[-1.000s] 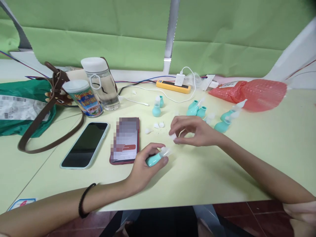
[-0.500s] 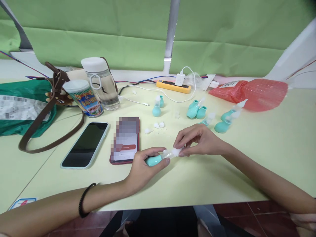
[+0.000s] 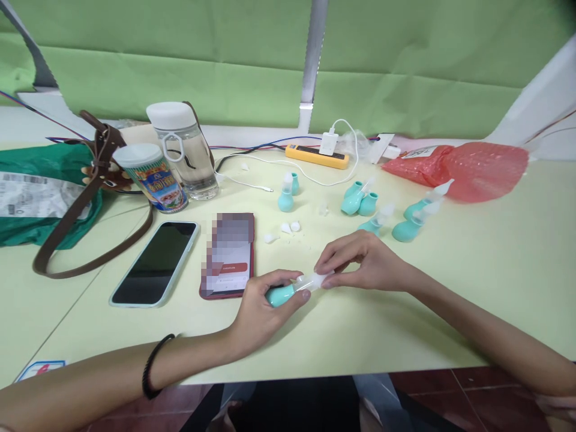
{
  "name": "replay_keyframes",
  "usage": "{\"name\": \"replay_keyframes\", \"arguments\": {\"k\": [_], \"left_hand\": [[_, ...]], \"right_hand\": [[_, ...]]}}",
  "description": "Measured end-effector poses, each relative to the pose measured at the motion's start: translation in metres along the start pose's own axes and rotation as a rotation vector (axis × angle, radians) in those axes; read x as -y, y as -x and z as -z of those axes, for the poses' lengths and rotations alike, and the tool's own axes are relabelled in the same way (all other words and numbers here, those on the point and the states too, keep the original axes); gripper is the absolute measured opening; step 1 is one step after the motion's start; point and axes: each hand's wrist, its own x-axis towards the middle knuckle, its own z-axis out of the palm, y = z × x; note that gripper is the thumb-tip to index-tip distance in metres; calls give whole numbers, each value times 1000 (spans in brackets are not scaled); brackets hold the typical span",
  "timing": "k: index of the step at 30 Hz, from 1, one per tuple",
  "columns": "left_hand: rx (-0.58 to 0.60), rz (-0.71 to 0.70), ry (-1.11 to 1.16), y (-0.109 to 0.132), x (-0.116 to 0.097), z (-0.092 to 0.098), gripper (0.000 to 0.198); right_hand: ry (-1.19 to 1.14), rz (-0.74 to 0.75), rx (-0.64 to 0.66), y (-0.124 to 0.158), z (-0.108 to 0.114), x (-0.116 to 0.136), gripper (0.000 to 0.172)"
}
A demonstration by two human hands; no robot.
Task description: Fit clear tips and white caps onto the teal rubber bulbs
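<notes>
My left hand (image 3: 254, 315) is wrapped round the teal bulb of a nasal aspirator (image 3: 279, 296), thumb and fingers on either side of its clear barrel. At the barrel's far end, my right hand (image 3: 371, 264) pinches the soft whitish tip (image 3: 320, 279) between thumb and fingers. The tip meets the barrel; how far it is pushed on is hidden by the fingers. Beyond my right hand stand aspirators with tips on, one teal one (image 3: 406, 230) among them. Small white tips (image 3: 286, 228) lie on the table past my left hand.
Bare teal bulbs (image 3: 368, 204) sit in a cluster farther back. A dark phone (image 3: 155, 264) and a red-cased phone (image 3: 231, 258) lie left of my hands. Behind them stand a noodle cup (image 3: 157, 186) and a water bottle (image 3: 198, 174). A yellow power strip (image 3: 315, 157) and red plastic bag (image 3: 481, 171) lie at the back.
My right hand has shifted slightly left and down with the tip, closer to the barrel. My left hand keeps its hold on the bulb, nearly still.
</notes>
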Motion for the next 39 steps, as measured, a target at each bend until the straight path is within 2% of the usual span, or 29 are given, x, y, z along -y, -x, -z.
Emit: {"name": "replay_keyframes", "arguments": {"k": [8,16,19,21,24,26,28,32,34,37,39], "left_hand": [[-31,-41,-5,2,2,2,19],[-27,-84,13,3,2,1,18],[-24,-126,23,5,1,2,18],[23,-157,47,7,1,4,19],[186,-186,141,10,1,8,33],[253,-197,221,11,2,10,46],[249,-188,296,10,3,9,51],[187,-110,341,9,5,4,39],[189,-104,289,9,4,2,33],[226,-138,198,10,2,3,26],[251,-155,130,9,1,4,22]], "right_hand": [[-316,-168,-87,-5,-12,-16,21],[-373,-210,-71,-5,-13,-14,22],[-375,-205,-110,-4,-15,-7,22],[-360,-187,-151,-3,-16,2,21],[-294,-166,-177,-3,-11,20,17],[-225,-157,-208,-4,2,33,14],[-118,-131,-292,-7,24,45,10],[158,50,-592,-19,79,51,7],[305,90,-685,-30,103,41,11],[577,-84,-781,-50,128,11,13],[734,-213,-751,-62,136,-14,14]]}}
